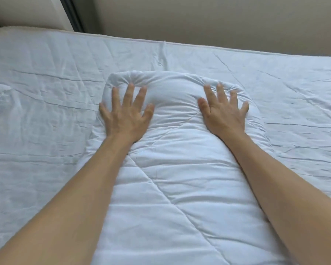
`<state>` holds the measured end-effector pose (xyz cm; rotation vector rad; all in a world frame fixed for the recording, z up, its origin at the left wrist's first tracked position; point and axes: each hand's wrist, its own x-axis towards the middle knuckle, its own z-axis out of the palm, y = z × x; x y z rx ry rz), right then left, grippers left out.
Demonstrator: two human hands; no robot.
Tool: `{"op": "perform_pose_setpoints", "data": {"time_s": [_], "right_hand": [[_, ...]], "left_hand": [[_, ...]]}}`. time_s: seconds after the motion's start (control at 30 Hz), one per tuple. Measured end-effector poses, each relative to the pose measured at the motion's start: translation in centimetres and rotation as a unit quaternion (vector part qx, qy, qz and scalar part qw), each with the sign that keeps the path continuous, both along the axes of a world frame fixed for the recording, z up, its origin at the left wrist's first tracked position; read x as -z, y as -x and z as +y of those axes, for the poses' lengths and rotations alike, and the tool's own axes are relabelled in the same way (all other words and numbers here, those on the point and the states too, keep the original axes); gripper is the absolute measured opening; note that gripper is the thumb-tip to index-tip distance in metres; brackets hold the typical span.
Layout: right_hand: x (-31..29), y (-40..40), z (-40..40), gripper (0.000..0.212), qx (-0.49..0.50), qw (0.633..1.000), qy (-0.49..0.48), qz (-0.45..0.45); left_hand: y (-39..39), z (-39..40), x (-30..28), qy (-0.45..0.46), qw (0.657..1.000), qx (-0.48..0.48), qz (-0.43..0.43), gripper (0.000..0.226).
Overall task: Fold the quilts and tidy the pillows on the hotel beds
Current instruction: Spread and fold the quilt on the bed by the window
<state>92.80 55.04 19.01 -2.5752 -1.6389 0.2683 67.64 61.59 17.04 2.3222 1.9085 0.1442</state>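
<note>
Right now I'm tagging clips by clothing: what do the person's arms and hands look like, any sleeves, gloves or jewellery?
Both forearms are bare as far as the frame shows, with no sleeves in view. The left hand and right hand wear no gloves, and no rings, watch or bracelet show on the fingers or wrists.

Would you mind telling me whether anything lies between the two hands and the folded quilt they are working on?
Nothing visible does. The left hand and right hand both press flat, fingers spread, directly on the far end of the folded quilt, which lies on the wrinkled sheet.
</note>
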Motion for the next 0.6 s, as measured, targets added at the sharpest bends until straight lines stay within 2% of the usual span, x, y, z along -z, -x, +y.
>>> {"op": "perform_pose_setpoints", "data": {"time_s": [0.13, 0.27, 0.43, 0.6], "right_hand": [[-2.8, 1.0, -3.0, 0.064, 0.022, 0.999, -0.009, 0.044], [-4.8, 4.7, -12.8, 0.064, 0.048, 0.994, 0.038, 0.088], [-5.2, 8.8, -25.4, 0.066, 0.045, 0.995, 0.069, 0.064], [-2.2, 10.1, -28.9, 0.065, 0.034, 0.997, 0.055, 0.052]], "left_hand": [[0.9, -3.2, -2.7, 0.048, 0.998, 0.027, -0.023, 0.067], [4.2, -13.3, -4.6, 0.065, 0.996, 0.059, -0.004, 0.073], [9.3, -24.6, -4.2, 0.040, 0.997, 0.058, 0.016, 0.068], [10.3, -28.3, -2.5, 0.061, 0.996, 0.036, 0.046, 0.066]]}}
